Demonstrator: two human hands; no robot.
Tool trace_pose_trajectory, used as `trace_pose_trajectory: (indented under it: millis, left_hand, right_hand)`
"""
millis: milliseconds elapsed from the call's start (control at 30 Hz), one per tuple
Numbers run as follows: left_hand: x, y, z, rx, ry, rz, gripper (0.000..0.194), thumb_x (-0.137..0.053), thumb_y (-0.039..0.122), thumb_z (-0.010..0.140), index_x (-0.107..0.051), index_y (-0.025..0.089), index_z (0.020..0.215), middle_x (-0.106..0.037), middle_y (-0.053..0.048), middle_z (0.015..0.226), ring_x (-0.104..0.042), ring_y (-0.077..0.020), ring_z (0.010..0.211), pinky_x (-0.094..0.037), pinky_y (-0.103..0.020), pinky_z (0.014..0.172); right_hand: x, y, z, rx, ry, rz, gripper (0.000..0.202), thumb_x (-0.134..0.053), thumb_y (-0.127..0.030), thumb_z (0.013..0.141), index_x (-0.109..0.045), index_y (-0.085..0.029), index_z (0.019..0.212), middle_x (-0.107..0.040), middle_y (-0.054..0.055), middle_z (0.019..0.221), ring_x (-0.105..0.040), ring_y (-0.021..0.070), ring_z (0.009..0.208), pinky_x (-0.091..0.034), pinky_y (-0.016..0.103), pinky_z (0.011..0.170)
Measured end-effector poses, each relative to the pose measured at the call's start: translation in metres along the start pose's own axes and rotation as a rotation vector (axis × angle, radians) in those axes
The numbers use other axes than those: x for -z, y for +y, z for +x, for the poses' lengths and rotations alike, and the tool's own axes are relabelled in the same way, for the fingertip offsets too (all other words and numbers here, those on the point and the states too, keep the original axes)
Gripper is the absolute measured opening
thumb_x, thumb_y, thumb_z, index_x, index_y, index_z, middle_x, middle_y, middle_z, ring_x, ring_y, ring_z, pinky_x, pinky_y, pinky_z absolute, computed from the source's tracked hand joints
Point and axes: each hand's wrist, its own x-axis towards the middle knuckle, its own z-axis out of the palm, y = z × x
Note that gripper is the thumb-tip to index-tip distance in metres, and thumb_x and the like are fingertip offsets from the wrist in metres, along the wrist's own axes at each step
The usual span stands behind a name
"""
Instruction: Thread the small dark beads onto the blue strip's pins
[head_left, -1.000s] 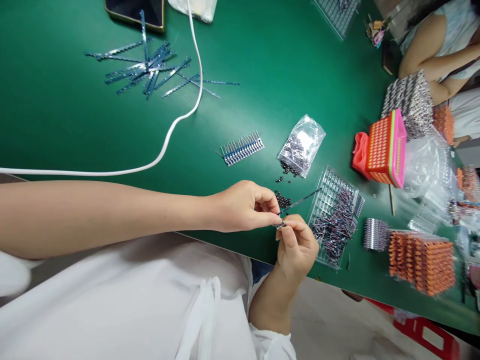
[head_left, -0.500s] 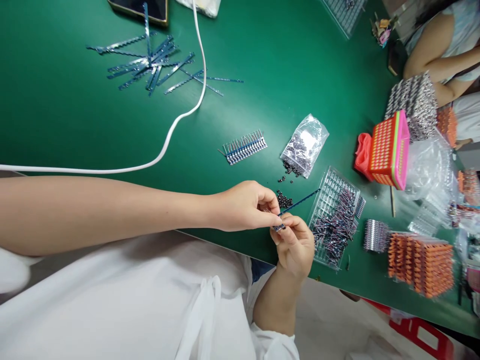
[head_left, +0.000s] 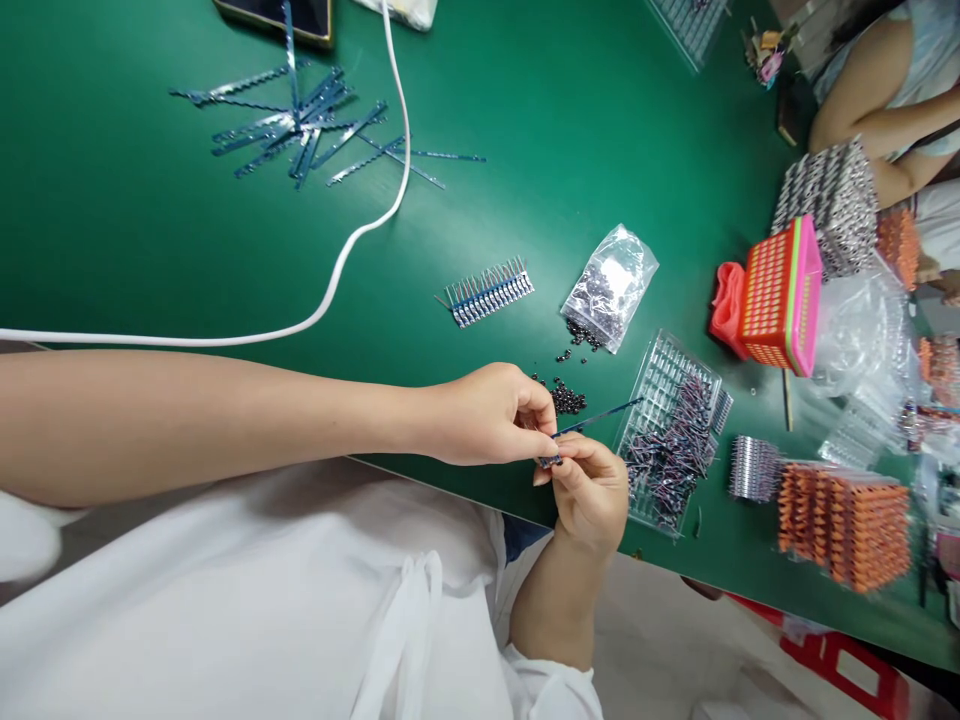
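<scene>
My left hand (head_left: 499, 415) comes in from the left, its thumb and fingertips pinched on small metallic parts at the near end of a thin blue strip (head_left: 604, 413). From the lower right, my right hand (head_left: 592, 492) pinches the same end, its fingertips against those of my left hand. The strip's free end points right, over the edge of a clear tray (head_left: 649, 375) full of small wired parts (head_left: 675, 450). Just above the hands lie small dark beads (head_left: 568, 398). A row of wired parts on a strip (head_left: 491, 295) lies beyond my left hand.
A plastic bag of beads (head_left: 611, 285), loose blue strips (head_left: 300, 125), a white cable (head_left: 345, 255) and a phone (head_left: 300, 18) lie on the green table. On the right are an orange basket (head_left: 769, 295), orange stacked parts (head_left: 844, 525) and another person's arm (head_left: 915, 125).
The held end of the blue strip and the fingertips of my right hand have shifted slightly left. The strip lies at a flatter angle.
</scene>
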Motion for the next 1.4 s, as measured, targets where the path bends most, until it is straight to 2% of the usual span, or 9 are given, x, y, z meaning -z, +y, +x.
trace_pose_trajectory:
  millis: [233,600,767,1067,1267,1400]
  left_hand:
    - [-0.003,-0.0001,-0.0002,0.02,-0.002,-0.017,0.018,-0.063,0.031,0.077,-0.066,0.014,0.07,-0.065,-0.002,0.066,-0.055,-0.0135,0.064,-0.04,-0.024,0.058]
    - [-0.0019,-0.0032,-0.0007,-0.012,0.007,0.015,0.018,-0.063,0.031,0.078,-0.067,0.015,0.071,-0.065,-0.001,0.067,-0.056,-0.0129,0.065,-0.04,-0.023,0.058]
    - [-0.0019,-0.0029,-0.001,-0.02,0.009,0.04,0.019,-0.063,0.031,0.079,-0.066,0.014,0.071,-0.065,-0.002,0.066,-0.055,-0.0123,0.063,-0.038,-0.023,0.056]
    - [0.0,-0.0036,0.0001,-0.018,-0.024,0.03,0.022,-0.064,0.034,0.08,-0.066,0.014,0.073,-0.064,-0.001,0.067,-0.054,-0.0119,0.064,-0.038,-0.022,0.056]
    - [0.0026,0.0026,0.0013,0.006,0.02,0.043,0.02,-0.065,0.034,0.081,-0.067,0.015,0.077,-0.069,-0.002,0.073,-0.061,-0.0143,0.071,-0.044,-0.024,0.064]
    - [0.0023,0.0001,0.003,0.026,0.029,-0.13,0.026,-0.07,0.034,0.078,-0.067,0.015,0.096,-0.075,-0.004,0.086,-0.069,-0.0175,0.083,-0.052,-0.027,0.077]
  right_hand:
    - [0.0017,0.0007,-0.0001,-0.004,-0.027,0.003,0.008,-0.084,-0.026,0.072,-0.079,-0.026,0.079,-0.07,-0.001,0.073,-0.066,0.0121,0.052,-0.059,0.025,0.045]
    - [-0.001,0.0009,-0.0014,-0.006,0.023,-0.049,0.009,-0.084,-0.029,0.072,-0.078,-0.024,0.077,-0.07,0.0,0.072,-0.066,0.013,0.052,-0.059,0.027,0.045]
    - [-0.0006,0.0022,-0.0019,0.004,0.02,-0.044,0.007,-0.082,-0.025,0.074,-0.078,-0.024,0.08,-0.071,0.0,0.075,-0.066,0.0127,0.053,-0.059,0.027,0.047]
    - [0.0032,0.005,-0.0019,-0.02,0.019,-0.08,0.013,-0.083,-0.032,0.073,-0.076,-0.022,0.077,-0.069,0.0,0.074,-0.064,0.0116,0.052,-0.058,0.027,0.047]
    - [-0.001,0.0037,-0.0029,0.03,0.079,-0.107,0.011,-0.078,-0.032,0.079,-0.075,-0.022,0.083,-0.066,0.0,0.079,-0.061,0.0099,0.057,-0.053,0.025,0.052]
    - [-0.0036,0.0031,-0.0029,0.086,0.189,-0.157,0.013,-0.075,-0.034,0.08,-0.074,-0.021,0.085,-0.063,-0.001,0.077,-0.058,0.0089,0.059,-0.048,0.024,0.054]
